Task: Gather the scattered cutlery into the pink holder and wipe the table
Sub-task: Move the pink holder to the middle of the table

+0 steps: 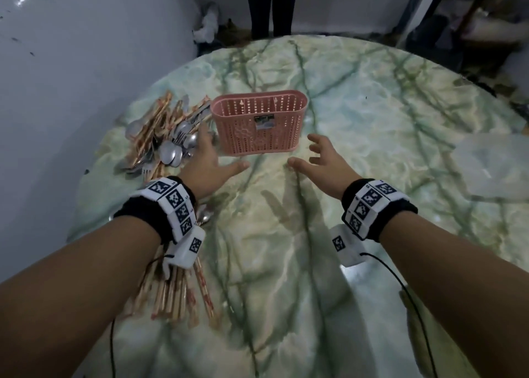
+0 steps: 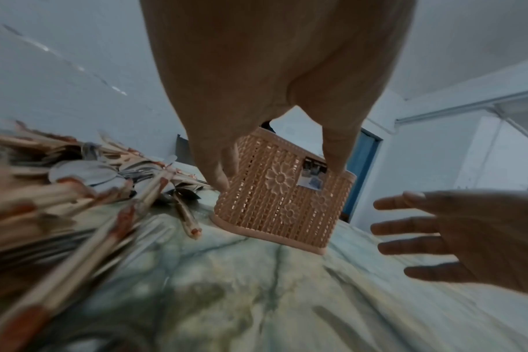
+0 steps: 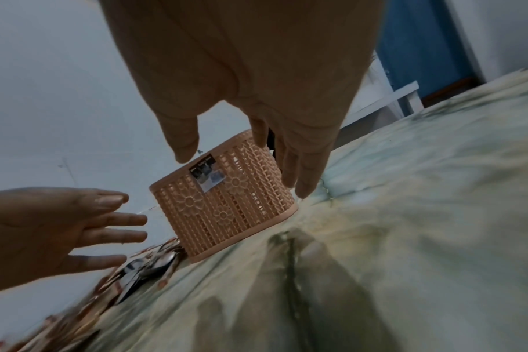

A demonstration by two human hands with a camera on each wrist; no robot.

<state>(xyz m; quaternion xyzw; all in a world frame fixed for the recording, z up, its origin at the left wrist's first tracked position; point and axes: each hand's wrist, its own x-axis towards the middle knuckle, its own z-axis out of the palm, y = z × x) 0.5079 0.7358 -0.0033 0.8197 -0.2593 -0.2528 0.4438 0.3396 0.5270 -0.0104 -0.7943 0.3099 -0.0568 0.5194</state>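
Holder (image 2: 282,195) flowers only wrist-visible

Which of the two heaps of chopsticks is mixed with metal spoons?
The far heap of wooden chopsticks, left of the pink plastic holder; the near heap shows mostly chopsticks.

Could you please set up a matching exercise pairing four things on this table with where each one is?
Things:
1. pink holder
2. pile of spoons and forks
3. chopsticks
4. right hand

Places:
a. under the left forearm, at the near edge
b. upright at the middle of the table
c. open, just right of the holder, not touching it
d. left of the holder, beside the left hand

Pairs: 1-b, 2-d, 3-a, 4-c
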